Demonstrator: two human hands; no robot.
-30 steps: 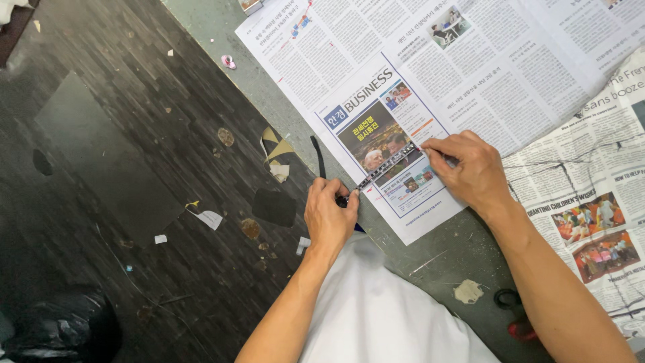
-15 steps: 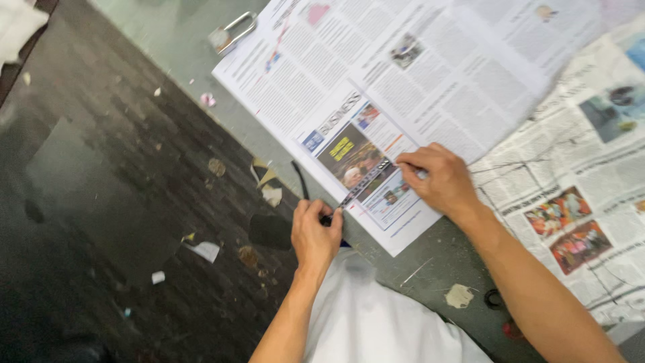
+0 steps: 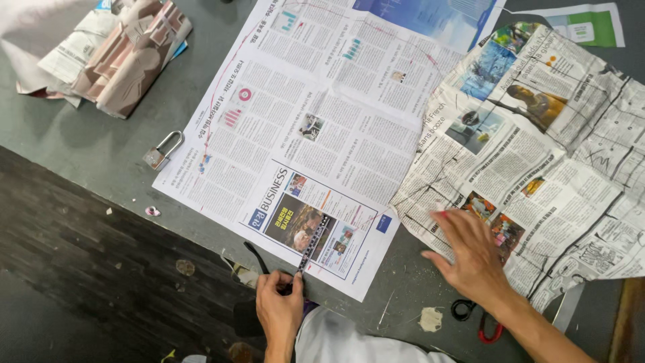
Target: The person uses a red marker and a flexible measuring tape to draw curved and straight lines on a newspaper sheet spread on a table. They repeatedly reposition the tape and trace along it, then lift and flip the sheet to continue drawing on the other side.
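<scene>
My left hand [image 3: 279, 306] is closed around the near end of a thin dark strip-like tool [image 3: 313, 242]. The tool lies across the near corner of a flat newspaper sheet [image 3: 316, 128] spread on the grey table [image 3: 101, 144]. A black curved piece [image 3: 256, 257] sticks out just left of that hand. With fingers spread, my right hand [image 3: 470, 259] rests palm down at the near edge of a crumpled newspaper sheet [image 3: 544, 154], holding nothing.
A metal padlock [image 3: 161, 153] lies left of the flat sheet. A bundle of folded paper [image 3: 124, 57] sits at the far left. Scissors with red and black handles [image 3: 478, 320] lie by my right wrist. Dark floor [image 3: 80, 282] with paper scraps runs along the table's edge.
My right hand has left the flat newspaper and moved right onto the crumpled sheet. My left hand stays on the tool. The view now shows more of the table.
</scene>
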